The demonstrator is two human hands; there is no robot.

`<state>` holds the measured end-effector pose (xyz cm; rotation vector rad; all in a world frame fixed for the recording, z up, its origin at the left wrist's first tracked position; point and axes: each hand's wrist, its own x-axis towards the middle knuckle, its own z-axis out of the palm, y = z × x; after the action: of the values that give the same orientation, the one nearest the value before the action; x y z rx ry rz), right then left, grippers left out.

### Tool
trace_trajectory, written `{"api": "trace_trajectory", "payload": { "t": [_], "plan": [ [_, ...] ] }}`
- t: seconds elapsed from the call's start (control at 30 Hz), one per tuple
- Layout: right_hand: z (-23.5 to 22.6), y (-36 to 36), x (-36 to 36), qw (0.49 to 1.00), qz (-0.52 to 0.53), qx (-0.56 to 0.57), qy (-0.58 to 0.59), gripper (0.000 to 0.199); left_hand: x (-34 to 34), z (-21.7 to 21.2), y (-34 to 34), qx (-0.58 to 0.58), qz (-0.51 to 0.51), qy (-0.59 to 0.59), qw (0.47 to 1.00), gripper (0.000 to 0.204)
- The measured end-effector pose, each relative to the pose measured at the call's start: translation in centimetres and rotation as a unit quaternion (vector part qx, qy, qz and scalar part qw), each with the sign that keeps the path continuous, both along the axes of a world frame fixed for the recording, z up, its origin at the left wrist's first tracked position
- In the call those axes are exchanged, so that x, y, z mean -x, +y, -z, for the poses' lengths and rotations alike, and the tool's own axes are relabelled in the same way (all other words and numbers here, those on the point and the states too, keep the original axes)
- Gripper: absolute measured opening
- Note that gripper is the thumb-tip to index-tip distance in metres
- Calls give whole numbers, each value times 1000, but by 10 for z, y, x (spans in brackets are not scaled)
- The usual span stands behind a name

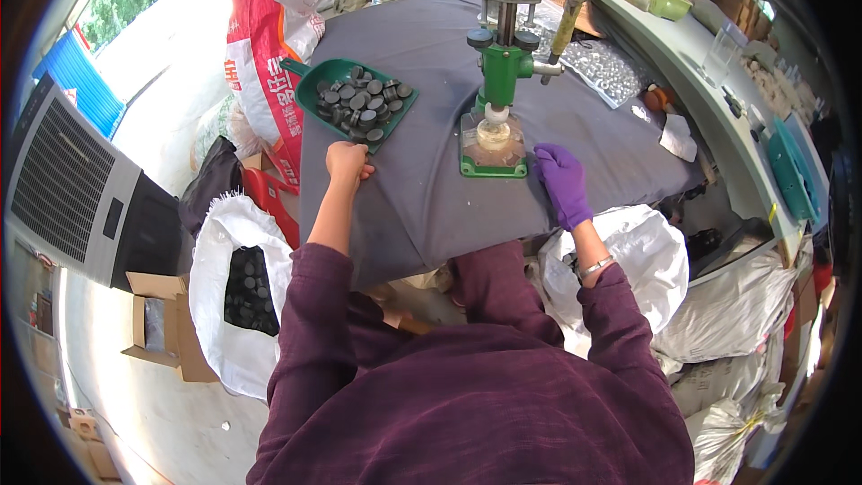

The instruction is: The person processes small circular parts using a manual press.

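My bare left hand [348,163] is closed in a loose fist at the near edge of a green scoop [299,90]. Whatever its fingers hold, if anything, is hidden. Dark grey round discs [359,101] lie heaped in the scoop. A green hand press [503,76] with a red-knobbed lever [566,22] stands on the cloth-covered table [413,216]. Under its ram, a pale round piece [493,133] rests on the base plate. My right hand [563,184], in a purple glove, is just right of that base, its fingers curled and their contents out of sight.
Left of my legs, an open white sack [215,305] holds more dark discs. Another white sack [646,251] is under my right forearm. Clear, shiny small pieces [597,63] lie on plastic behind the press. An air cooler [72,184] and a cardboard box [184,328] stand far left.
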<state>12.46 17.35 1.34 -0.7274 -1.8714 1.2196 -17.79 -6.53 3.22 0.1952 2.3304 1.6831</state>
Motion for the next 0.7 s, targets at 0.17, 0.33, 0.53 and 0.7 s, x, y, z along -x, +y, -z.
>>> {"api": "trace_trajectory", "payload": {
  "t": [0.17,0.33,0.53,0.7],
  "plan": [
    [-5,-9,0,999,18,-37,-9,25,16,-4,13,38,-33,-70,996,15],
    [-11,-14,2,999,15,-44,-28,25,21,-3,8,58,-24,-70,996,16],
    [-13,-18,-1,998,15,-52,-36,27,-12,-12,-5,84,30,-53,995,22],
    [-15,-20,-2,997,15,-60,-36,26,-18,-12,-34,72,105,-49,991,25]
  ]
}}
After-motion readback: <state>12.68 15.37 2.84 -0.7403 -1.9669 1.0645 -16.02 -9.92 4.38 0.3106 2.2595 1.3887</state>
